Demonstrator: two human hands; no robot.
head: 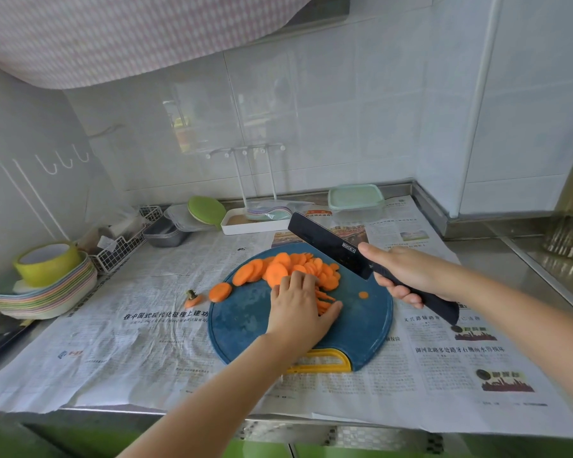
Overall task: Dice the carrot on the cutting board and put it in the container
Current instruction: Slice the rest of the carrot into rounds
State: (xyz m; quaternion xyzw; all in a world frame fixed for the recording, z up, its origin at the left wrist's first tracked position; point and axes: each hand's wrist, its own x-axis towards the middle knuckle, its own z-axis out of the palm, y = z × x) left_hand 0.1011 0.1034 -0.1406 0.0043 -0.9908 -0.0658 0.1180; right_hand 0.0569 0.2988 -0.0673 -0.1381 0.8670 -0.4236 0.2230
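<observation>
Carrot slices are heaped on the far half of a round blue cutting board, which is laid on newspaper spread over the counter. One slice lies at the board's left edge, a small round piece sits alone on the right part of the board, and the cut-off carrot top rests on the paper just left of the board. Thin carrot strips are seen beside the left hand, which is pressed flat on the pile, fingers together and bent over the slices, thumb stretched out to the right. A black knife is held above the board by the right hand, whose fingers are wrapped around the dark handle, the index finger laid along the blade; the blade is raised and pointed away toward the back left. A lidded clear container stands at the back of the counter near the wall, well apart from the board. A stack of pastel plates with a green cup on top is set at the far left.
</observation>
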